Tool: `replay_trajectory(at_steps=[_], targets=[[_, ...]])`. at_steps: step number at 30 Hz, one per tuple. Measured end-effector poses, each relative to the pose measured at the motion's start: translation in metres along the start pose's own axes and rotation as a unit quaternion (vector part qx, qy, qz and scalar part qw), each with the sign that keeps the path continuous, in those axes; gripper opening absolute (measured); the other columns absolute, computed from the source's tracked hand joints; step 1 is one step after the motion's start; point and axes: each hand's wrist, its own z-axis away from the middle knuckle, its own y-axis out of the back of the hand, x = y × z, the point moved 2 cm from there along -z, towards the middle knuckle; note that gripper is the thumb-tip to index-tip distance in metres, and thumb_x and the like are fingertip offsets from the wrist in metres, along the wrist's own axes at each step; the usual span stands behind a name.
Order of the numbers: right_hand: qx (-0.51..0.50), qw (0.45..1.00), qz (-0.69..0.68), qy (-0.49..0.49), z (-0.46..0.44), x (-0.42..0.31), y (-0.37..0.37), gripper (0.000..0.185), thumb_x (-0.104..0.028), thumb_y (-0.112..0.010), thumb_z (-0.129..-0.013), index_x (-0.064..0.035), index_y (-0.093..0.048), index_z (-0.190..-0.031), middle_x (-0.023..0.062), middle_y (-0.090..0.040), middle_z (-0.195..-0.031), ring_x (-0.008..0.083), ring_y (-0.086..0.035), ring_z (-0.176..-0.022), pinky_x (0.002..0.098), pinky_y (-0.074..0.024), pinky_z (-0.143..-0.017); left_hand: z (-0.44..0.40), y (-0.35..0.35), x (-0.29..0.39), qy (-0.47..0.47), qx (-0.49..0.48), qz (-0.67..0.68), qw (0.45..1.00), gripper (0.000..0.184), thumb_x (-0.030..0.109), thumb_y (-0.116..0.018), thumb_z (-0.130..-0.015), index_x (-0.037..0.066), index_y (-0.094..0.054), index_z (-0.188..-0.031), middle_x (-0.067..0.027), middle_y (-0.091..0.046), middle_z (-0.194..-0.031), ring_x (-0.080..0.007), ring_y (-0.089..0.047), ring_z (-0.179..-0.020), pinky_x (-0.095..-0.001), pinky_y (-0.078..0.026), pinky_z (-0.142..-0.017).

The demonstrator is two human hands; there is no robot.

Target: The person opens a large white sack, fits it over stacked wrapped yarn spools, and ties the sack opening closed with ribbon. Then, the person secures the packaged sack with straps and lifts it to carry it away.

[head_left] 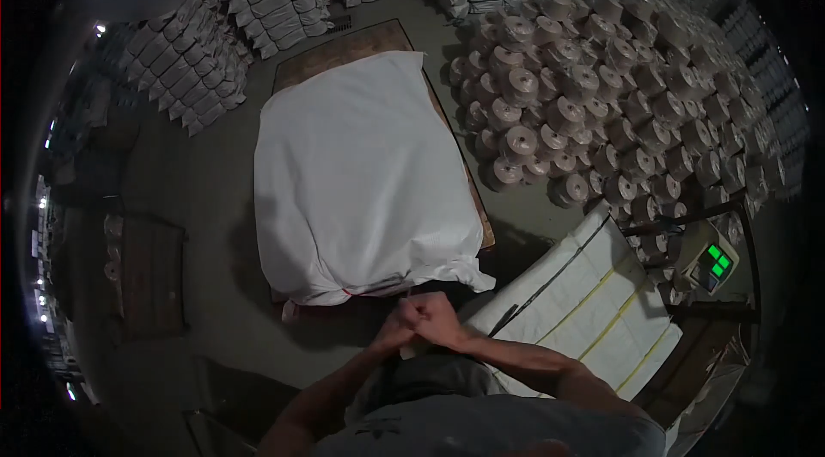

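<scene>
1. White sack (369, 173): just ahead of the hands, lying on a wooden board (322, 61); its gathered near edge sits right by them.
2. Right hand (438, 319): clenched, touching the other. Left hand (395, 325): partly hidden against it; from my feed I can't tell its grip or anything held.
3. White bale (584, 302), dark and yellow bands: right of hands.
4. Scale display (718, 262), lit green: farther right.
5. Yarn cones (565, 113), big pile: ahead-right.
6. Stacked white bundles (271, 1): far ahead.
7. Wooden stand (153, 276): well left.
</scene>
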Motion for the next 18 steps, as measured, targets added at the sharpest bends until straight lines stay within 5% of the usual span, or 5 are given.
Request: replay_trajectory(at_steps=[5,9,11,16,18], targets=[[-0.164,0.981,0.058,-0.091,-0.033,0.01,0.032,0.042,-0.03,-0.058,-0.104,0.0027,-0.065,-0.08,0.0133,-0.063,-0.07,0.02,-0.055,-0.062,0.0379,-0.0463,-0.06,-0.082,-0.066,-0.042,0.158,0.007,0.668,0.727,0.039,0.038,-0.065,-0.101,0.008,-0.063,-0.126,-0.0077,-0.061,-0.132,-0.0196,-0.06,-0.118,-0.0407,-0.047,-0.106],[-0.366,0.904,0.162,-0.147,-0.04,-0.037,0.183,0.03,-0.024,-0.059,-0.101,-0.0011,-0.075,-0.091,0.0101,-0.07,-0.074,0.0201,-0.062,-0.069,0.0389,-0.0501,-0.068,-0.146,-0.084,-0.016,-0.028,-0.194,0.759,0.621,0.047,0.042,-0.058,-0.106,0.008,-0.058,-0.137,-0.0107,-0.069,-0.128,-0.0236,-0.067,-0.12,-0.0426,-0.057,-0.1],[-0.37,0.899,0.106,-0.208,-0.014,-0.02,0.219,0.031,-0.026,-0.059,-0.103,-0.0017,-0.075,-0.091,0.009,-0.072,-0.083,0.0169,-0.063,-0.072,0.0379,-0.0503,-0.069,-0.15,-0.078,-0.001,0.041,-0.246,0.752,0.611,0.032,0.036,-0.062,-0.106,0.009,-0.064,-0.123,-0.0067,-0.073,-0.11,-0.022,-0.071,-0.106,-0.0373,-0.06,-0.089],[-0.149,0.875,-0.456,-0.063,-0.003,-0.025,0.126,0.039,-0.032,-0.059,-0.107,-0.002,-0.069,-0.086,0.0167,-0.065,-0.124,0.028,-0.057,-0.129,0.0432,-0.0325,-0.122,-0.133,-0.054,-0.017,0.178,-0.209,0.694,0.665,0.028,0.031,-0.056,-0.105,0.007,-0.065,-0.117,-0.0064,-0.072,-0.104,-0.0201,-0.069,-0.097,-0.0346,-0.056,-0.08],[-0.079,0.778,-0.616,-0.088,-0.014,-0.012,0.062,0.037,-0.032,-0.057,-0.109,-0.0041,-0.064,-0.085,0.0138,-0.066,-0.111,0.0261,-0.062,-0.112,0.0415,-0.0448,-0.107,-0.108,-0.029,-0.051,0.174,-0.166,0.666,0.706,0.03,0.03,-0.052,-0.105,0.006,-0.064,-0.117,-0.0073,-0.07,-0.106,-0.0195,-0.067,-0.096,-0.0346,-0.054,-0.078]])
